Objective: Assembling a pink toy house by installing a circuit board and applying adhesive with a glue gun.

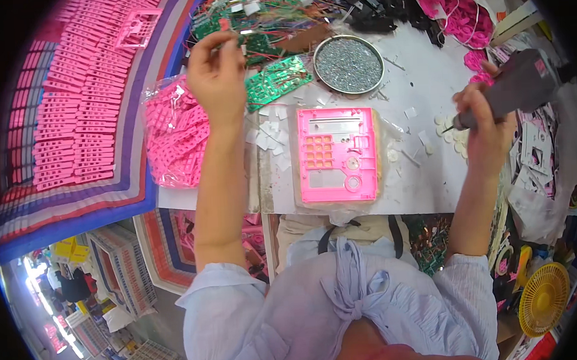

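My left hand (pixel 218 77) is raised at the near edge of a heap of wired circuit boards (pixel 266 26). Its fingers are curled together, and what they hold, if anything, is too small to tell. At the right, my right hand (pixel 489 120) grips a dark electric screwdriver (pixel 516 86), its thin bit pointing left. Between the two hands a pink plastic casing (pixel 336 155) lies on a block on the white table, with a grid of square holes and a small round white part in it. Beyond the casing stands a round dish (pixel 349 64) of small metal screws.
A green circuit board (pixel 279 82) lies left of the dish. A clear bag of pink parts (pixel 177 133) sits by my left forearm. Stacked pink parts (pixel 73 125) fill a striped tray at the far left. White discs (pixel 451 134) lie beneath the screwdriver. A yellow basket (pixel 543 297) is lower right.
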### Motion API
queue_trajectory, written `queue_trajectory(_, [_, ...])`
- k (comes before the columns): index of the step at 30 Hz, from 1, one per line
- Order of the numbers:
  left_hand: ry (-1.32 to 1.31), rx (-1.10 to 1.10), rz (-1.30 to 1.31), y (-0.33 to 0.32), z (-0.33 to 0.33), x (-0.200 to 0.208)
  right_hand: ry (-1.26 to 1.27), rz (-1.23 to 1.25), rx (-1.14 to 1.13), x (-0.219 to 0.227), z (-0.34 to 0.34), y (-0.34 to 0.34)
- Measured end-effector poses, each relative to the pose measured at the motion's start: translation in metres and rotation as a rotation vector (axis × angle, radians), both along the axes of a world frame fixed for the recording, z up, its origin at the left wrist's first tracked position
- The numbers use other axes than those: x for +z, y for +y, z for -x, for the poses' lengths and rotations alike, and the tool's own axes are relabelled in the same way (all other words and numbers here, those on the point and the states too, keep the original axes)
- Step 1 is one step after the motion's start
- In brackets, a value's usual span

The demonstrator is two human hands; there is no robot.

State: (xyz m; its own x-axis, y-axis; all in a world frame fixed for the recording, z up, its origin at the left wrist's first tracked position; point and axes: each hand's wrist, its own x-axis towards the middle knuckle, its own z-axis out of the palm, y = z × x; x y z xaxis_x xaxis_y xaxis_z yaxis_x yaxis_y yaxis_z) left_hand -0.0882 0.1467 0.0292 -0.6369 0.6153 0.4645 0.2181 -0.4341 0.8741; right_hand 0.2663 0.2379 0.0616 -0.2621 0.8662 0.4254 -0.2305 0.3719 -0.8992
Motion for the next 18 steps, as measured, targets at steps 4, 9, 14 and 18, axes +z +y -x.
queue_trajectory(4, [0.001,0.053,0.184,-0.011,0.005,-0.016,-0.024,-0.127,-0.257,-0.007,0.001,0.001])
queue_trajectory(9, [0.887,0.008,0.406,-0.002,-0.011,-0.026,-0.152,-0.245,-0.419,-0.015,0.005,-0.009])
queue_trajectory(14, [1.255,-0.071,0.326,0.032,-0.013,-0.019,-0.231,-0.229,-0.349,-0.022,-0.008,-0.012])
queue_trajectory(18, [1.442,-0.232,0.736,0.059,-0.014,-0.015,-0.236,-0.15,-0.24,-0.027,-0.009,-0.014])
